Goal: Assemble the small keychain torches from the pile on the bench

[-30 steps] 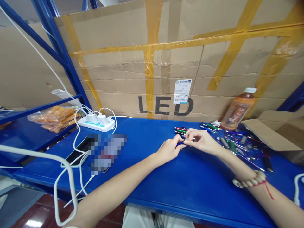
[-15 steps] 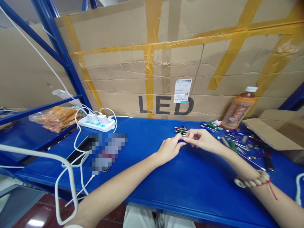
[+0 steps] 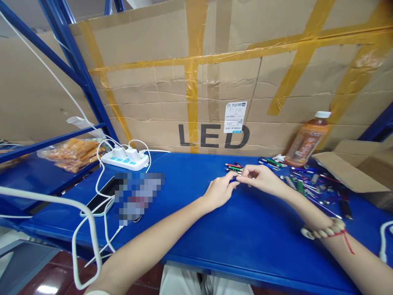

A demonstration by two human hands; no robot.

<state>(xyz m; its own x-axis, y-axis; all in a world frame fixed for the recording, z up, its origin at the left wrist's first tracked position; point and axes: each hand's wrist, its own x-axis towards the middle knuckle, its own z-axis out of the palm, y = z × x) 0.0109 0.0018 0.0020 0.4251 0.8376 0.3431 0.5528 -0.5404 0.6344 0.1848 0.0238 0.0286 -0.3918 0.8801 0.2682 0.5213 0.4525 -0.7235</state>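
My left hand (image 3: 218, 192) and my right hand (image 3: 263, 179) meet above the blue table, fingertips almost touching. Between them a short stretch of a blue pen (image 3: 233, 179) shows, pinched by both; the fingers cover most of it. Just behind the hands lies a small group of metallic pens (image 3: 234, 168), red, green and dark. Farther right, a second bunch of pens (image 3: 271, 163) lies near the cardboard. Beyond my right wrist spreads a pile of loose pens and pen parts (image 3: 310, 186).
An orange drink bottle (image 3: 308, 139) and an open cardboard box (image 3: 353, 172) stand at the right. To the left are a white power strip (image 3: 130, 159), cables and a phone (image 3: 102, 196). A large taped carton (image 3: 153, 98) walls off the back of the blue table (image 3: 190, 241).
My fingers have shifted slightly around the pen, and more of its blue body shows between them. The hands stay in about the same place; the view has moved a little.
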